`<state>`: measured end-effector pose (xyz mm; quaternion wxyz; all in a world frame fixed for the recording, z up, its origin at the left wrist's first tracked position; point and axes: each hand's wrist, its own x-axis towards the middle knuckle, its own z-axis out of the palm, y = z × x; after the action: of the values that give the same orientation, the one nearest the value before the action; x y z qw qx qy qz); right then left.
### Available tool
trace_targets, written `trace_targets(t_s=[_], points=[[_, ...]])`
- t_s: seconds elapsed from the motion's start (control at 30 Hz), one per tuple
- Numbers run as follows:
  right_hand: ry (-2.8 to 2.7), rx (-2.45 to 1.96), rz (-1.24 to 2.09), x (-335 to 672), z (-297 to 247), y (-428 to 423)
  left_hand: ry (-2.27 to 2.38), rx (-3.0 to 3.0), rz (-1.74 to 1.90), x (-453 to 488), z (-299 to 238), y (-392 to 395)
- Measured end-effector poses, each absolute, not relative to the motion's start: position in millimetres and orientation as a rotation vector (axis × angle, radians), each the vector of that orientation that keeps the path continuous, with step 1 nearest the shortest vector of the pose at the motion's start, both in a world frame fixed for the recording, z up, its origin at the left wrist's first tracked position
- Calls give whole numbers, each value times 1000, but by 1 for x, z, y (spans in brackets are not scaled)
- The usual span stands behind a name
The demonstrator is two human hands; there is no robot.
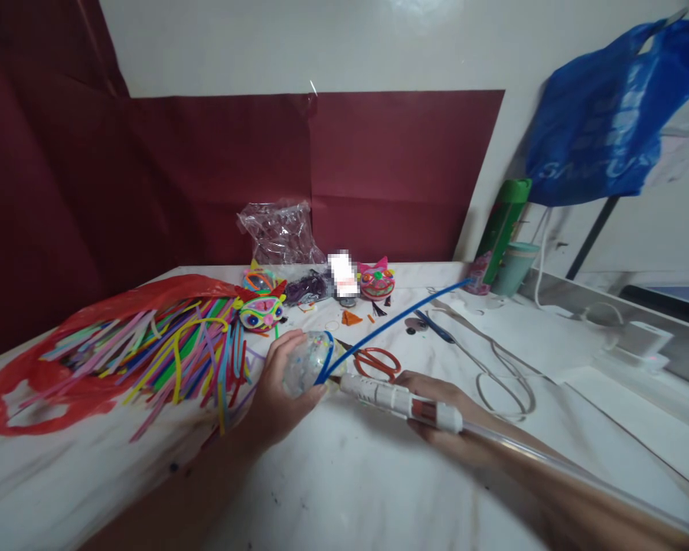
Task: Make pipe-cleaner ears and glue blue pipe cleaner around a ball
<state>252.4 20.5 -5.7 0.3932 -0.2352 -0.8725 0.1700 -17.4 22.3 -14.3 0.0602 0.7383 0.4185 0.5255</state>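
In my left hand is a clear, rounded plastic piece flecked with coloured confetti. A blue pipe cleaner runs along its side, bends near my thumb and sticks out far to the upper right. My right hand grips a white hot glue gun, its nozzle at the bend of the pipe cleaner; I cannot tell whether it touches. A clear glue stick extends from the gun's back. Just behind the gun lie orange-handled scissors.
Many coloured pipe cleaners lie on a red plastic bag at left. Decorated animal-face pieces and a pink one stand at the back. A blue-handled tool, a cable and a green cup are at right.
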Motion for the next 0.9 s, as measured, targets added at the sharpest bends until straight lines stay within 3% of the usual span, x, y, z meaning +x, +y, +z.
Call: trace_targets(t_s=[0.9], points=[[-2269, -859, 376, 258, 4, 20, 1273, 2316, 1624, -18, -15, 23]])
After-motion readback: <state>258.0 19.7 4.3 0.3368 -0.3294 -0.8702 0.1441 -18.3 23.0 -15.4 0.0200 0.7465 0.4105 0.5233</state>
